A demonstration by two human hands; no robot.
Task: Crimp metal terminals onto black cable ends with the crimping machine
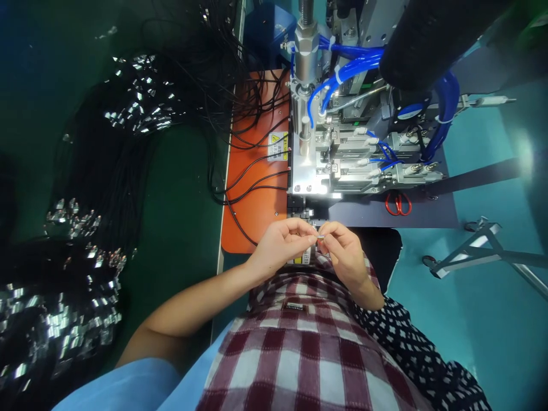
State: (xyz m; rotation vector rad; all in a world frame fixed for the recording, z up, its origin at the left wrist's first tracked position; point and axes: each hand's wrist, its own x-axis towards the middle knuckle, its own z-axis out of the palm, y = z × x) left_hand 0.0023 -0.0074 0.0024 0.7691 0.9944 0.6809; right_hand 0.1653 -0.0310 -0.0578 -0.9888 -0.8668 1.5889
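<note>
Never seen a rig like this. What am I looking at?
One picture, from a camera on the person's head, looking forward and down. The bare left hand and bare right hand meet at the fingertips on a small silvery piece, too small to identify. Ahead stands a silver metal machine with bright blue tubes. Thin black cables with shiny ends lie heaped on the dark green surface; some cross the flat orange panel. Red loop handles, likely scissors, show at right.

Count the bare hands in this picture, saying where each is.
2: the bare left hand and, to its right, the bare right hand, meeting at a small silvery piece near the silver metal machine.
</note>
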